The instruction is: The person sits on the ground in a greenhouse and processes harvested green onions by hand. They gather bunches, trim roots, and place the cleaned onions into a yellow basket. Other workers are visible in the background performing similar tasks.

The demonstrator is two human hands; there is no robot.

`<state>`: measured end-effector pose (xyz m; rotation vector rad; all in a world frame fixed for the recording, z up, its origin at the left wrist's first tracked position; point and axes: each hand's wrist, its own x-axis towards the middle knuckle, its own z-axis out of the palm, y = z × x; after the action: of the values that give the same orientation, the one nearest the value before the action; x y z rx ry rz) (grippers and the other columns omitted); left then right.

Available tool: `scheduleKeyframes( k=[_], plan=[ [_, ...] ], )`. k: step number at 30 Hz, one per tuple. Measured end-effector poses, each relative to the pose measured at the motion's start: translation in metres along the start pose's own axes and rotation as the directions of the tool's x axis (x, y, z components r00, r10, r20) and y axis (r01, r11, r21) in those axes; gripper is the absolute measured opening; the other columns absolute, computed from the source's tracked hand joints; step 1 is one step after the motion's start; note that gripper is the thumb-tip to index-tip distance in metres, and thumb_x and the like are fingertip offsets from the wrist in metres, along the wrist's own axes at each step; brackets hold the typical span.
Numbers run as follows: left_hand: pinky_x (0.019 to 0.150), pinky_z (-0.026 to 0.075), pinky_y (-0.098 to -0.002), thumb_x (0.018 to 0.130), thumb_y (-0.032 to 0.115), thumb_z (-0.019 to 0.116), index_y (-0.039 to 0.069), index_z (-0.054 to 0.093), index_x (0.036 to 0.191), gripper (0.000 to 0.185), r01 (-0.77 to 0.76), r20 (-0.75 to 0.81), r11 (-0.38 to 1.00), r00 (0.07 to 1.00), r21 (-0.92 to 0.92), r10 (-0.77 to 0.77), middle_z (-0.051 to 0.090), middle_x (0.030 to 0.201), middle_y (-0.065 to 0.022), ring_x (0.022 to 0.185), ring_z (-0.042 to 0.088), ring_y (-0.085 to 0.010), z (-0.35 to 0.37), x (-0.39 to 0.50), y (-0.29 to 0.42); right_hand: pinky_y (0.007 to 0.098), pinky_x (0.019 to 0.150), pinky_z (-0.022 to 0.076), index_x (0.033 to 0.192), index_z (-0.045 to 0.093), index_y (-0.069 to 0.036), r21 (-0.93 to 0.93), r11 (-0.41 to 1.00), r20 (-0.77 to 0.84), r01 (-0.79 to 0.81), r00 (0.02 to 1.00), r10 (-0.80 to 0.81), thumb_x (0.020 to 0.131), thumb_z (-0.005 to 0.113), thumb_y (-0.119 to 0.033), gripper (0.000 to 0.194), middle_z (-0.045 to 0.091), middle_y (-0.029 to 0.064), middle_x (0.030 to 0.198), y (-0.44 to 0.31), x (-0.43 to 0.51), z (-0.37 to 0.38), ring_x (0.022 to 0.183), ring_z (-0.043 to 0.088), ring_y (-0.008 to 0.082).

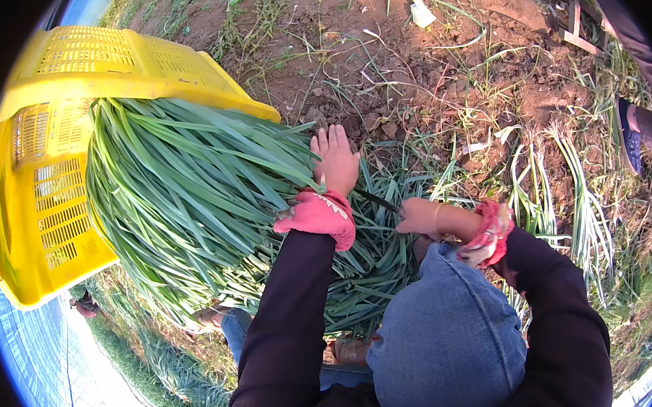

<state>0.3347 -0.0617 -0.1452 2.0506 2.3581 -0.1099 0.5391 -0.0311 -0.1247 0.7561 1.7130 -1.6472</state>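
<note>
A large heap of long flat green leaves [186, 180], seemingly garlic chives, spills from a yellow plastic crate [69, 223] lying tilted at the left. My left hand [336, 159] lies with its palm down and fingers extended at the right end of the heap. To its lower right, my right hand [419, 217] is closed on the handle end of a knife, whose dark narrow blade [379, 201] points toward my left wrist. Under the blade and between my legs lie more cut leaves [366, 280]. My right fingers are partly hidden.
Loose pale-stemmed bunches [581, 200] lie on the soil at the right. Beyond them, another person's shoe and lower leg [631, 136] are at the right edge. My bent denim knee [445, 332] rises below my right hand. Weeds and scraps cover the brown soil [316, 83].
</note>
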Motion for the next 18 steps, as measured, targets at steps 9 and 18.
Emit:
scheduleKeyframes(
  k=[9, 18],
  plan=[
    [0.086, 0.033, -0.0387, 0.090, 0.056, 0.040, 0.009, 0.073, 0.087, 0.058, -0.273, 0.800, 0.962, 0.571, -0.025, 0.183, 0.070, 0.082, -0.0065, 0.086, 0.063, -0.0237, -0.027, -0.064, 0.021, 0.0335, 0.064, 0.0480, 0.114, 0.052, -0.009, -0.199, 0.859, -0.442, 0.471, 0.739, -0.508, 0.089, 0.059, -0.029, 0.033, 0.060, 0.0094, 0.077, 0.029, -0.053, -0.052, 0.066, 0.059, 0.0214],
    [0.078, 0.039, -0.0380, 0.086, 0.044, 0.053, 0.010, 0.070, 0.064, 0.043, -0.133, 0.474, 0.962, 0.848, -0.240, 0.235, 0.063, 0.058, -0.0067, 0.063, 0.060, -0.0245, -0.071, -0.111, 0.009, 0.0430, 0.066, 0.0531, 0.090, 0.064, -0.007, -0.813, 0.481, -0.105, 0.327, 0.732, -0.674, 0.075, 0.058, -0.019, 0.020, 0.068, 0.0156, 0.080, -0.102, 0.110, -0.031, 0.075, 0.066, 0.0334]
  ],
)
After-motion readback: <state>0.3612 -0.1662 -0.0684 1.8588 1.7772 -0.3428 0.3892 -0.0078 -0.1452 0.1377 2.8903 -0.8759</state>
